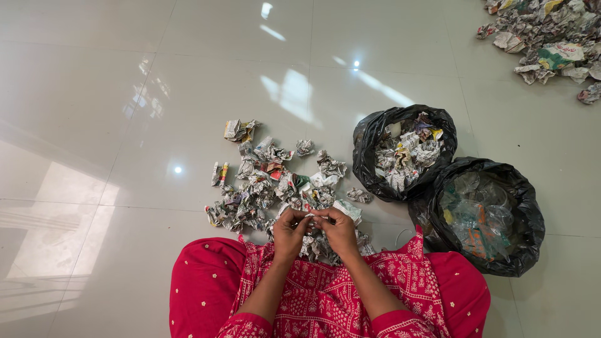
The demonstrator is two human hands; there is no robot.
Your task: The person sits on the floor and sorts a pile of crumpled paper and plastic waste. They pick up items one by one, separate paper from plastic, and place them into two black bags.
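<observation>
Head view, items as they lie before you.

Two black plastic bags, both open-mouthed, right of centre and touching. The upper black bag [375, 134] holds crumpled newspaper; the lower black bag [529, 219], at lower right, holds clear plastic bottles and wrappers.

Two spreads of crumpled newspaper balls, too many to count: one scattered pile of newspaper balls [263, 181] at centre on the glossy white tiled floor [94, 125], just left of the upper bag; a second newspaper heap [551, 44] in the upper right corner, well apart.

One small crumpled scrap of paper [311, 217], held between your hands at lower centre, above the near edge of the centre pile.

Two hands, yours. Your left hand [289, 231] and right hand [341, 230] meet fingertip to fingertip, fingers curled narrow and pinched on the scrap. Both forearms rise from the bottom edge and converge, over your lap in red patterned cloth [325, 300].
</observation>
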